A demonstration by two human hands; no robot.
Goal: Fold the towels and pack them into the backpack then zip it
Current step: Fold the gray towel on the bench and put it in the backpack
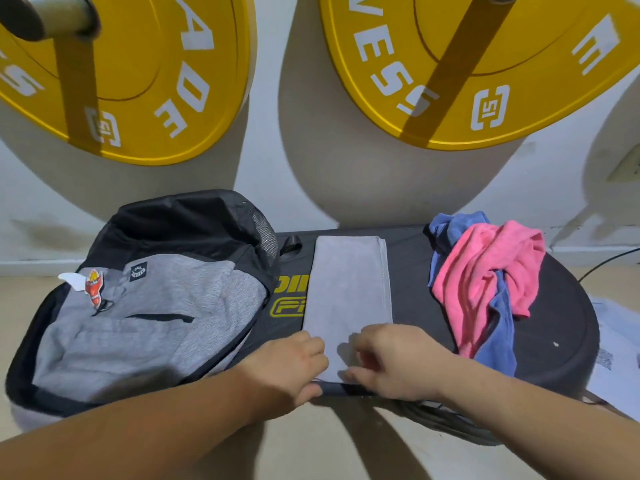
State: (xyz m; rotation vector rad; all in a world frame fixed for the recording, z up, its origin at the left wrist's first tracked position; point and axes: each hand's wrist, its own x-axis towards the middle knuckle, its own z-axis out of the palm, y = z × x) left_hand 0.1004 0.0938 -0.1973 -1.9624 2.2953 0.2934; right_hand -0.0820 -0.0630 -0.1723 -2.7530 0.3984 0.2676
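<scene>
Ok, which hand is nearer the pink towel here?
Right. The right hand is at the near end of the grey towel, with the pink towel apart to its right; the left hand is across the grey towel, by the backpack.

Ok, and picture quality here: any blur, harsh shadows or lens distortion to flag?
Head view: strong wide-angle bending, with the yellow plates stretched and the base of the white wall curving; hard plate shadows fall on that wall; the left hand and right hand are slightly motion-blurred at the near edge of the grey towel, the right softer; the towel reads sharp, no glare.
</scene>
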